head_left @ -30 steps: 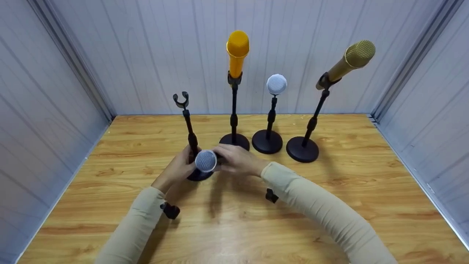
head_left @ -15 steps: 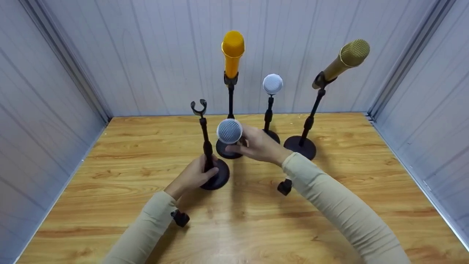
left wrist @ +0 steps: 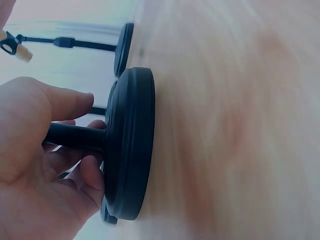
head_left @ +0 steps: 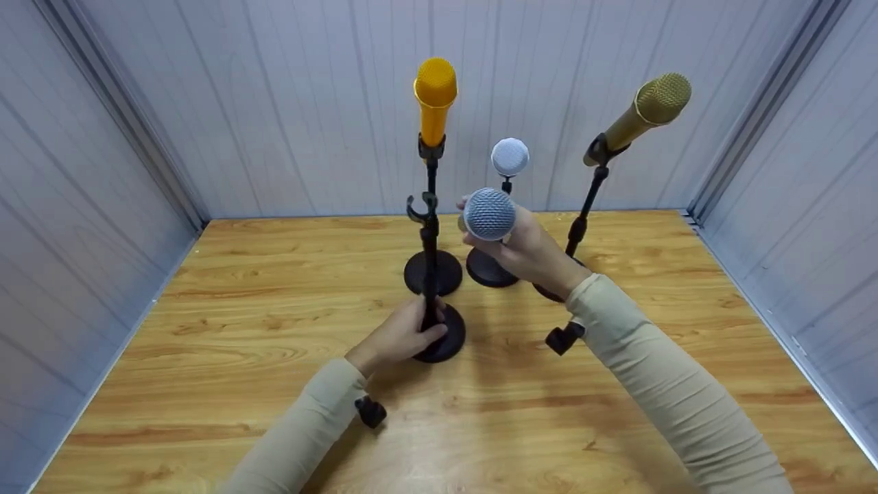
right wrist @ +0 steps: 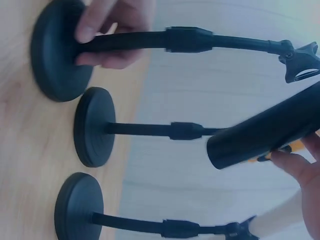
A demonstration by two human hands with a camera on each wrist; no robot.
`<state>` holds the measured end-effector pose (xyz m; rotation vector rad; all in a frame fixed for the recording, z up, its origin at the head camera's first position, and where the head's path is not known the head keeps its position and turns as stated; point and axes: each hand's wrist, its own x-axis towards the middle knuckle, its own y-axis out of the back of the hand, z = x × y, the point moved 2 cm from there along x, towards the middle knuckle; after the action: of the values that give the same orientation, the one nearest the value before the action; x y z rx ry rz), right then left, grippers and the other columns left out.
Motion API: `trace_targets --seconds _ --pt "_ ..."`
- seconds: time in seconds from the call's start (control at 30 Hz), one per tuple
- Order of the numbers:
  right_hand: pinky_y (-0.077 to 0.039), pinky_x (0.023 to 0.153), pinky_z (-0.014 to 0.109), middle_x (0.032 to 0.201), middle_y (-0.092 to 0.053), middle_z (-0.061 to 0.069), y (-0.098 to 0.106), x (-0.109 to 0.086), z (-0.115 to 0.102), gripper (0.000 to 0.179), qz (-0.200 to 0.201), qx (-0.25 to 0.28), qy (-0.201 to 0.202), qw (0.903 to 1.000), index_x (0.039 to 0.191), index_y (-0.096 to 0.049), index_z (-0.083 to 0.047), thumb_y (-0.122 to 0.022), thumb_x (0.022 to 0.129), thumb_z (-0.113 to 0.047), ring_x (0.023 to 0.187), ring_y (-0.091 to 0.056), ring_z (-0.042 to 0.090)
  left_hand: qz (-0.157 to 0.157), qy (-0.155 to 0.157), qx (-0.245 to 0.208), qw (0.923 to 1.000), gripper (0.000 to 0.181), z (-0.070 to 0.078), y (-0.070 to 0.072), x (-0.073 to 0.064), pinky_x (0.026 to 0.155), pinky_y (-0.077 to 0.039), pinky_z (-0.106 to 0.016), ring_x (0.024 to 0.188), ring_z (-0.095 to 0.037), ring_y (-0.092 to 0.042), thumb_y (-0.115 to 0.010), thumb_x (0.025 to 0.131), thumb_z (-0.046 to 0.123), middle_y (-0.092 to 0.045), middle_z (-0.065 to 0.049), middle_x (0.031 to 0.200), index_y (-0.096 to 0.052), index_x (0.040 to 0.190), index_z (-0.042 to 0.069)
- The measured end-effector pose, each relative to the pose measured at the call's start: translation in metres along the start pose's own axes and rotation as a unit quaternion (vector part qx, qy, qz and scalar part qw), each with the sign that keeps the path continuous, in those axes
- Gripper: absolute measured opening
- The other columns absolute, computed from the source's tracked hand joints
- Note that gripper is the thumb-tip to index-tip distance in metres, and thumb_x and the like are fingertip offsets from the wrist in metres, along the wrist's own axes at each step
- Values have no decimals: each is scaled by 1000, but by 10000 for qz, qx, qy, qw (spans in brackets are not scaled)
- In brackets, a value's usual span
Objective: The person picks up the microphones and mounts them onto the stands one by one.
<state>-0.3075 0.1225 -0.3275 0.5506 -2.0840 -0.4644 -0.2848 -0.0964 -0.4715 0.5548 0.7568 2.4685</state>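
My left hand point(head_left: 399, 335) grips the lower pole of a black microphone stand point(head_left: 430, 264) just above its round base point(left wrist: 136, 145). Thumb and fingers wrap the pole in the left wrist view. The stand's clip point(head_left: 422, 208) holds nothing. My right hand point(head_left: 538, 250) holds a microphone point(head_left: 490, 214) in the air, right of that clip. Its silver mesh head faces the head camera, and its black body point(right wrist: 265, 130) shows tilted in the right wrist view. I cannot tell whether the gripped stand's base touches the table.
Behind stand three more black stands, bearing a yellow-orange microphone point(head_left: 435, 96), a white one point(head_left: 509, 157) and a gold one point(head_left: 645, 113). My right hand partly hides the white one's stand. Panelled walls point(head_left: 288, 110) enclose the wooden table point(head_left: 274, 288) at the back and sides.
The gripped stand has moved right with my left hand, now in front of the yellow-orange microphone's stand. My right hand has lifted the silver-headed microphone up and to the right, away from the stand.
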Motion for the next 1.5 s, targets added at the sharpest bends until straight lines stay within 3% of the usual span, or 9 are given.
trace_targets --seconds 0.17,0.33,0.57,0.83,0.97,1.07,1.2,1.4,1.5 --pt "-41 111 43 139 -58 13 15 -1 -8 48 358 208 22 9991 140 -49 2 -67 96 2 133 -51 27 -247 -419 35 9988 32 10 -18 11 97 -47 -44 105 -27 -61 -68 95 2 -64 -14 110 -53 123 -5" --pt "-36 114 49 134 -59 23 29 3 -18 45 697 356 290 9965 136 -49 7 -68 96 -3 132 -51 32 -639 -494 169 9966 38 19 -33 19 103 -44 -42 111 -27 -59 -74 91 3 -64 -14 112 -55 123 -4" --pt "-35 114 51 129 -56 34 41 11 -28 49 888 531 491 9934 131 -46 15 -71 96 -10 128 -50 45 -834 -195 743 9936 40 31 -46 28 109 -39 -42 121 -27 -55 -77 91 9 -62 -11 119 -56 123 0" --pt "-37 113 50 134 -53 28 37 18 -32 49 379 620 283 9970 133 -43 17 -66 90 15 132 -46 42 -1004 431 1917 9754 50 46 -52 31 105 -39 -54 125 -28 -49 -74 95 33 -56 -8 136 -50 132 10" --pt "-38 113 49 137 -53 23 34 20 -30 57 132 299 396 9987 137 -42 13 -71 89 11 132 -48 38 -1051 580 2207 9679 51 49 -53 33 106 -41 -51 126 -26 -50 -73 95 37 -58 -8 136 -50 131 9" --pt "-39 112 46 139 -53 13 32 20 -27 72 19 -75 490 9988 141 -42 7 -83 82 1 131 -50 31 -1104 592 2210 9672 53 51 -53 33 107 -42 -45 126 -27 -49 -72 96 38 -57 -11 137 -49 133 7" --pt "-38 113 43 142 -53 7 29 19 -21 86 -27 -543 296 9981 145 -39 2 -90 77 -10 133 -49 24 -1185 566 2140 9680 58 51 -53 33 111 -38 -40 131 -29 -48 -71 97 36 -54 -15 141 -46 138 3" --pt "-44 108 40 135 -59 18 24 17 -13 69 288 -1460 375 9881 140 -43 6 -82 85 -9 122 -58 25 -1277 737 2436 9586 75 50 -52 32 116 -33 -45 138 -37 -40 -66 99 43 -45 -18 149 -37 153 -1" --pt "-48 102 39 125 -62 19 22 18 -12 62 465 -1749 446 9825 135 -47 7 -80 85 -8 113 -62 25 -1242 794 2488 9573 75 49 -52 31 112 -37 -45 135 -38 -42 -66 98 45 -47 -17 146 -39 152 0"
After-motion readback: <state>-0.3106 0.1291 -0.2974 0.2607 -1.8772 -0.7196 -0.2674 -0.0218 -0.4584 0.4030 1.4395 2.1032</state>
